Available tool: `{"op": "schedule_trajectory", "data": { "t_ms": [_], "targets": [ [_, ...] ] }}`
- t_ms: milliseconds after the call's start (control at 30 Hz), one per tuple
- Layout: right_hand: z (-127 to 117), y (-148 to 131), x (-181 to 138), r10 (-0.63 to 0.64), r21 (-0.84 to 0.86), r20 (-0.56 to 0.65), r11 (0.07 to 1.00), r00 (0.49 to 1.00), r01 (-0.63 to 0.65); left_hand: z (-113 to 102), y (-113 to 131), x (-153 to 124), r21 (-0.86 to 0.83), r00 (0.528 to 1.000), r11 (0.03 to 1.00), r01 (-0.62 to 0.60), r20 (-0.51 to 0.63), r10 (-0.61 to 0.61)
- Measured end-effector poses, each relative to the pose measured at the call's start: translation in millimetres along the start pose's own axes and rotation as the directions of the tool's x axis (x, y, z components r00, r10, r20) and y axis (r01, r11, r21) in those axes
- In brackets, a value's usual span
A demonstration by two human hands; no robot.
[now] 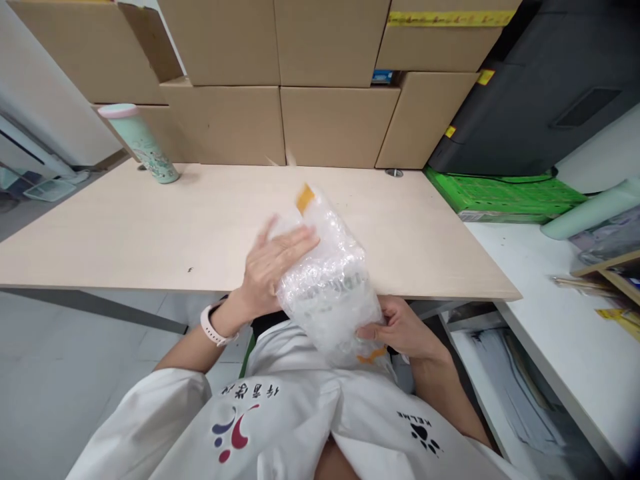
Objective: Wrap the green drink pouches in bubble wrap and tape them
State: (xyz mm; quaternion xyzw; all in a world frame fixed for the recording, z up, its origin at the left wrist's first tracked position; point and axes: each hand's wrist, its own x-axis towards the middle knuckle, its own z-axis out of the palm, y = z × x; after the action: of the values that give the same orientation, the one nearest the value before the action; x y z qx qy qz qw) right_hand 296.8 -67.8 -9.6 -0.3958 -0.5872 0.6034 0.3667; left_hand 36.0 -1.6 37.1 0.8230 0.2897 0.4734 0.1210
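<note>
A bundle of clear bubble wrap (333, 280) is held in front of my body, over the table's near edge. Dark markings of something inside show faintly through the plastic, too blurred to name. A strip of orange tape (305, 199) sits at its far end, and another orange piece (371, 356) is at the near end. My right hand (400, 327) grips the lower right side, thumb on top. My left hand (277, 267) lies against the left side with fingers stretched out, slightly smeared by motion. A pale pink band is on the left wrist.
A mint tumbler (145, 147) stands at the table's back left. Cardboard boxes (330, 127) are stacked along the back. At the right are a dark case (540, 87), a green box (500, 193) and a white side desk (560, 320) with a mint cylinder (590, 208).
</note>
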Motion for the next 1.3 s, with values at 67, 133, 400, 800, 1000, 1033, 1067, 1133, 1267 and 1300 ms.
{"op": "schedule_trajectory", "data": {
  "t_ms": [67, 133, 400, 800, 1000, 1033, 1067, 1133, 1267, 1300],
  "targets": [
    [4, -3, 3, -0.062, 0.018, -0.024, 0.998, 0.998, 0.062, 5, 13, 2, -0.263, 0.969, 0.933, 0.244, 0.090, -0.228],
    [8, -5, 4, -0.122, 0.027, -0.071, 0.992, 0.990, 0.124, 8, 21, 0, -0.472, 0.893, 0.759, 0.448, 0.189, -0.409],
    [22, -11, 13, -0.103, 0.046, -0.403, 0.990, 0.909, 0.133, 35, 24, -24, -0.775, 0.760, 0.243, 0.584, 0.416, -0.499],
    [-3, 1, 62, -0.263, -0.357, -0.392, 0.927, 0.882, 0.118, 70, -7, 4, -0.745, 0.682, 0.300, 0.595, 0.271, -0.679],
    [-18, 12, 94, -0.328, -0.537, -0.463, 0.843, 0.824, 0.034, 77, -31, 5, 0.046, 0.914, 0.913, 0.405, -0.021, -0.405],
    [-18, 11, 96, -0.352, -0.578, -0.451, 0.815, 0.820, 0.032, 77, -31, 4, 0.169, 0.940, 0.932, 0.322, 0.062, -0.336],
    [-18, 10, 96, -0.382, -0.625, -0.427, 0.780, 0.819, 0.038, 77, -29, 3, 0.252, 0.943, 0.937, 0.243, 0.164, -0.289],
    [-15, 9, 94, -0.446, -0.720, -0.360, 0.691, 0.819, 0.059, 76, -24, -1, 0.346, 0.912, 0.928, 0.137, 0.321, -0.254],
    [-12, 13, 79, -0.440, -0.817, -0.220, 0.570, 0.870, 0.081, 76, -19, -4, 0.433, 0.894, 0.899, 0.068, 0.373, -0.247],
    [-11, 14, 76, -0.409, -0.825, -0.187, 0.559, 0.893, 0.083, 77, -20, -5, 0.436, 0.894, 0.898, 0.055, 0.379, -0.238]
  ]
}}
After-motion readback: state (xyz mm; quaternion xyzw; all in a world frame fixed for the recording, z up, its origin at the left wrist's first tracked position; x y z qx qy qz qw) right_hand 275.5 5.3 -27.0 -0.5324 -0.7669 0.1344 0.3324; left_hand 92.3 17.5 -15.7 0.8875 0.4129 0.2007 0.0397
